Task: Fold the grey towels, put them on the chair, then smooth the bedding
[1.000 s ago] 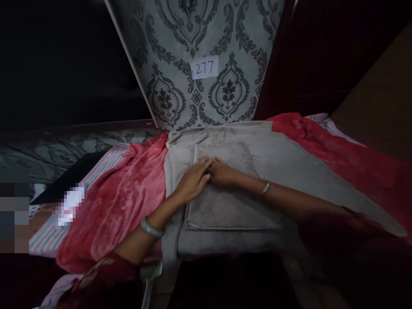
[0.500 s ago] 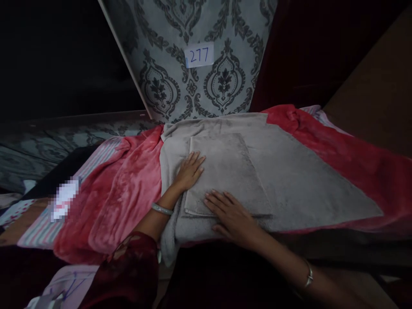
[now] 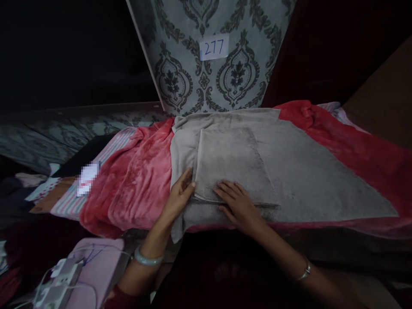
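Note:
A folded grey plush cloth (image 3: 230, 159) lies as a flat, roughly square pad on a larger spread grey blanket (image 3: 309, 171). My right hand (image 3: 238, 205) rests flat on the pad's near edge, fingers stretched out and holding nothing. At the pad's near left corner is my left hand (image 3: 182, 193), turned on its side along the left edge, with thumb and fingers apart. Whether its fingertips touch the cloth I cannot tell.
Beneath the grey blanket lies a red plush blanket (image 3: 141, 171), over a striped cloth (image 3: 69, 197). A power strip (image 3: 62, 281) with cables sits on a pink stool-like surface (image 3: 104, 262) at lower left. Patterned wallpaper (image 3: 206, 81) bears a paper marked 277 (image 3: 214, 47). A large dark screen (image 3: 71, 51) stands at left.
My left hand has left the top of the folded cloth and moved toward me, to its near left edge. My right hand stays on the near edge. The view has shifted slightly.

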The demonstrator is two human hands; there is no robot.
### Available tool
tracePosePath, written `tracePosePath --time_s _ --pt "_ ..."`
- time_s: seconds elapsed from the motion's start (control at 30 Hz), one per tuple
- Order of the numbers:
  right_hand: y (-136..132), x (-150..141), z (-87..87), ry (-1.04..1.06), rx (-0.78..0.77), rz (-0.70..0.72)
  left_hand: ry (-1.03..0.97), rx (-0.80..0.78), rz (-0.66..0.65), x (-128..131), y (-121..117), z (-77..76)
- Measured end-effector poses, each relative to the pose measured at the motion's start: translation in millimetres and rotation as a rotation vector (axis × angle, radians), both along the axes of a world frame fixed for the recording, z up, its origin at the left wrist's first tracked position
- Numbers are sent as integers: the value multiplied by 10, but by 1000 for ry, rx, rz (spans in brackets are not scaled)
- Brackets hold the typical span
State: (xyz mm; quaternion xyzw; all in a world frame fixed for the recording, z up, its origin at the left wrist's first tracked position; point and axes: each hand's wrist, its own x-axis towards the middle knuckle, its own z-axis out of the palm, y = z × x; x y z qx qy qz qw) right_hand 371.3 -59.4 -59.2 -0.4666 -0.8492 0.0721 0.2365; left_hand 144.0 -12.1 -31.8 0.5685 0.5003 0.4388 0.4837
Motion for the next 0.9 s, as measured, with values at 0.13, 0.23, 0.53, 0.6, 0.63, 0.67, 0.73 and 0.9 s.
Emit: tracePosePath --time_s 0.13,0.23,0.53,0.6,0.63,0.67,0.73,0.9 --pt "3 -131 -3 -9 53 -35 -420 -227 206 131 -266 25" --pt "1 -148 -29 11 83 -34 -634 -256 177 277 -396 21" --pt "125 550 24 415 249 -229 -788 -324 93 634 -505 5" --pt "147 786 -6 526 237 -355 -782 -330 124 732 -503 -26" --pt "157 889 -38 583 212 -416 -781 -327 138 787 -502 -33" --pt "167 977 -79 642 181 -472 -784 -317 152 849 -503 -35" --pt "188 1104 -172 753 108 -567 -811 -286 183 984 -505 -25" --pt "227 1171 -335 900 -2 -642 -914 -319 252 1289 -492 -14"
